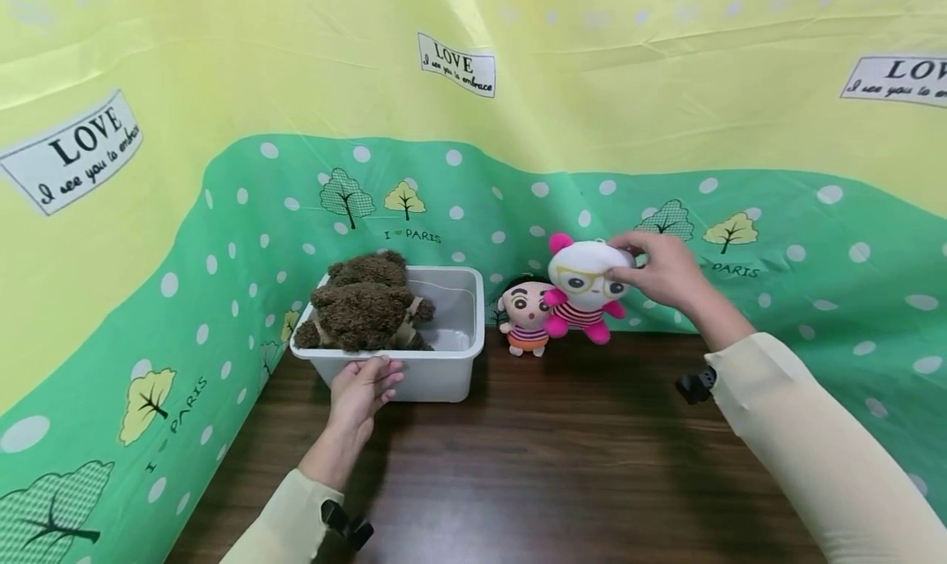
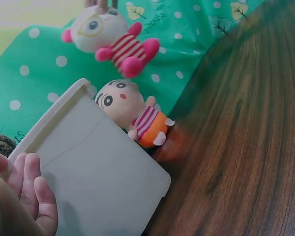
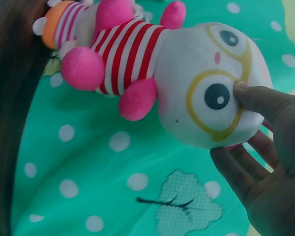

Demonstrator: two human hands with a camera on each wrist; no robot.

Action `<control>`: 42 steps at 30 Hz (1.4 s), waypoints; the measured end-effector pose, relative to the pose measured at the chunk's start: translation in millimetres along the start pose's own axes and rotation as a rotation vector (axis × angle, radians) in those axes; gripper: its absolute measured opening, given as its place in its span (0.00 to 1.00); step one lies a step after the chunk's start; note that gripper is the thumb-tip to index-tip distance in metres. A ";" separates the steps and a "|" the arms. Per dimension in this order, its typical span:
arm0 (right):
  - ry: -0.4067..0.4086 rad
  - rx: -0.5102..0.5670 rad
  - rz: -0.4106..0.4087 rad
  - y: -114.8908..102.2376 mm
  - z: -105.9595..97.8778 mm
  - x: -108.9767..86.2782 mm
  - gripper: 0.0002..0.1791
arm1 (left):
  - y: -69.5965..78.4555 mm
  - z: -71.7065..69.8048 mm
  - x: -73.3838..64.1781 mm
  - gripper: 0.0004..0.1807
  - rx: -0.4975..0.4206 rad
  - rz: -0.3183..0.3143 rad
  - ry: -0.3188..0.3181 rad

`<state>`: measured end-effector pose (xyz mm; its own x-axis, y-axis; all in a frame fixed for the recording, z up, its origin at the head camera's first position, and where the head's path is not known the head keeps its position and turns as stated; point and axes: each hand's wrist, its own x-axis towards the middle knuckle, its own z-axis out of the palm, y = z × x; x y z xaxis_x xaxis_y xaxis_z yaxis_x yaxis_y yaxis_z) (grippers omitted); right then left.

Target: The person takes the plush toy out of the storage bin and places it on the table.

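A white and pink panda plush [image 1: 584, 276] with yellow glasses and a red-striped body hangs above the table at the back. My right hand [image 1: 658, 268] grips it by the head, thumb on the face and fingers behind, as the right wrist view shows. Just left of it a small doll plush [image 1: 527, 313] with striped top and orange shorts stands against the cloth. My left hand [image 1: 362, 391] holds the front rim of a grey plastic bin [image 1: 473, 354], thumb near the rim and fingers outside. Brown fluffy plush [image 1: 362, 305] fills the bin's left side.
A yellow and green printed cloth [image 1: 518, 153] rises behind and along the left side. The dark wooden table [image 1: 562, 441] stretches in front of the bin and the plush toys. A dark wrist device [image 1: 695, 386] sits at the right sleeve.
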<state>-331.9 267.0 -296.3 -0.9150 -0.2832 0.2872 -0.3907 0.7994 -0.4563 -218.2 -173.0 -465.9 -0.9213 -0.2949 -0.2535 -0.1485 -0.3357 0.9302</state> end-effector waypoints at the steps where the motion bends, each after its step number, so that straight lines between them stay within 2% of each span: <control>1: -0.008 -0.008 0.008 4.7 0.8 -1.2 0.21 | 0.0 0.1 0.3 0.12 -0.001 0.000 0.002; 11: -0.070 -0.067 0.064 48.5 17.4 -3.1 0.23 | 2.5 2.2 1.5 0.10 -0.014 0.007 0.003; 22: -0.074 -0.122 0.096 90.0 58.5 -3.5 0.25 | 1.9 3.9 -0.4 0.10 0.002 0.010 0.005; 32: -0.036 -0.124 0.169 99.7 75.0 1.0 0.25 | 2.1 2.0 -1.1 0.10 -0.004 0.014 0.002; 42: 0.075 -0.123 0.140 107.1 84.3 3.1 0.25 | 3.1 1.6 0.3 0.10 -0.011 0.015 -0.001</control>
<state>-385.0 307.1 -415.2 -0.9477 -0.1284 0.2924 -0.2411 0.8880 -0.3915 -219.5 -172.7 -462.7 -0.9238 -0.2989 -0.2394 -0.1308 -0.3411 0.9309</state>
